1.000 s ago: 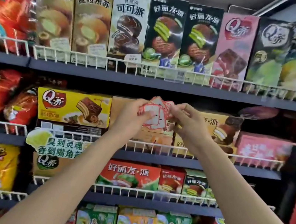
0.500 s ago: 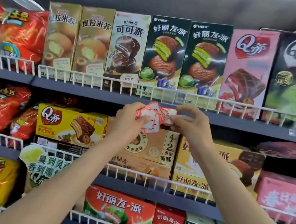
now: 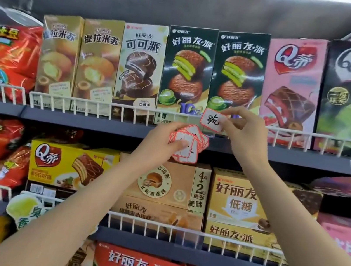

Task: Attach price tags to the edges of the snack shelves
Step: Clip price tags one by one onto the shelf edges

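Observation:
My right hand point(image 3: 246, 135) pinches a single red-bordered white price tag point(image 3: 212, 120) with black handwriting, held up against the white wire rail point(image 3: 104, 110) of the top shelf, below the green pie boxes. My left hand point(image 3: 161, 142) grips a fanned stack of similar price tags point(image 3: 191, 145) just below, in front of the grey edge of the top shelf point(image 3: 79, 121). Both forearms reach up from the bottom of the view.
Upright snack boxes point(image 3: 188, 70) fill the top shelf, with red chip bags point(image 3: 7, 55) at the left. The middle shelf point(image 3: 196, 254) carries flat cake boxes behind another wire rail. More boxes sit on the shelf below.
The view has tilted up towards the top shelf. My right hand has pulled one tag off the stack and raised it to the top shelf's rail; my left hand rose with the stack.

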`<state>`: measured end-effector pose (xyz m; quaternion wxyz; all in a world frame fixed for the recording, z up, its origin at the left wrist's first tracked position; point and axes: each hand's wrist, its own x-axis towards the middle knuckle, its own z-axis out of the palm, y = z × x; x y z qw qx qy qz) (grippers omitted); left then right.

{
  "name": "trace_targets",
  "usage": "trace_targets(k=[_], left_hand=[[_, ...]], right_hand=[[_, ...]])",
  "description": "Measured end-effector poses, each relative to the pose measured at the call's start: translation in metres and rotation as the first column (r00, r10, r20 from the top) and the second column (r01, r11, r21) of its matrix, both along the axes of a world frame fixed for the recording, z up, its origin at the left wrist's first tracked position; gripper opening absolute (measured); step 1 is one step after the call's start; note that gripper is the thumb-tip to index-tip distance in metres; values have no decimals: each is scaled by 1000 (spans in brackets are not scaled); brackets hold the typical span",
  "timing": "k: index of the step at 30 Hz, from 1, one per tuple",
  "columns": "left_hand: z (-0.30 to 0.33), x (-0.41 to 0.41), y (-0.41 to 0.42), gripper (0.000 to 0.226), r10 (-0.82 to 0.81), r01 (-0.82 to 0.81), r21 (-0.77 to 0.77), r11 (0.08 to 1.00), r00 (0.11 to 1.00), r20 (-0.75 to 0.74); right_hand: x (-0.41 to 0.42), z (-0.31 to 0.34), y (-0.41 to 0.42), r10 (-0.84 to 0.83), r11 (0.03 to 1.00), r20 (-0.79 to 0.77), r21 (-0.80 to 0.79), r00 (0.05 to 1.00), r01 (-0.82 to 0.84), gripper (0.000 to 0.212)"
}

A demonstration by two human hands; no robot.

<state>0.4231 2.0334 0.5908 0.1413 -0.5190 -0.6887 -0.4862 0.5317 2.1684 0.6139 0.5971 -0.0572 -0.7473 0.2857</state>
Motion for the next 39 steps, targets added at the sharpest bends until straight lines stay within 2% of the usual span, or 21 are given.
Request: trace_targets(k=[4, 12, 19, 25, 28, 34, 36, 39], left_hand=[[2, 0, 6, 57, -21, 20, 17, 1000, 1000, 18], [1, -2, 5, 60, -113, 110, 42, 993, 989, 92], [-3, -10, -5, 46, -214, 196, 126, 972, 966, 148], [2, -18, -9, 47, -252, 257, -8, 966, 953, 167], [4, -22, -10, 48, -256, 269, -53, 962, 950, 179], [-1, -26, -8, 47, -248, 267, -69, 961, 946, 209], [0, -27, -6, 46, -301, 320, -20, 947, 909, 288], [3, -24, -6, 43, -441, 459, 82, 885, 767, 465]], right_hand=[[-1, 11, 0, -69, 991, -1, 114, 998, 68, 4], [-7, 24, -2, -157, 958, 95, 255, 983, 129, 4], [-8, 26, -2, -206, 936, 105, 312, 973, 164, 4], [-8, 30, -2, -173, 944, 80, 296, 982, 143, 5], [-10, 29, -5, -203, 924, 60, 341, 977, 171, 5], [-12, 28, -4, -155, 934, 70, 336, 985, 123, 5], [-12, 28, -2, -155, 935, 74, 334, 985, 122, 5], [-11, 30, 0, -184, 923, 76, 357, 980, 146, 6]])
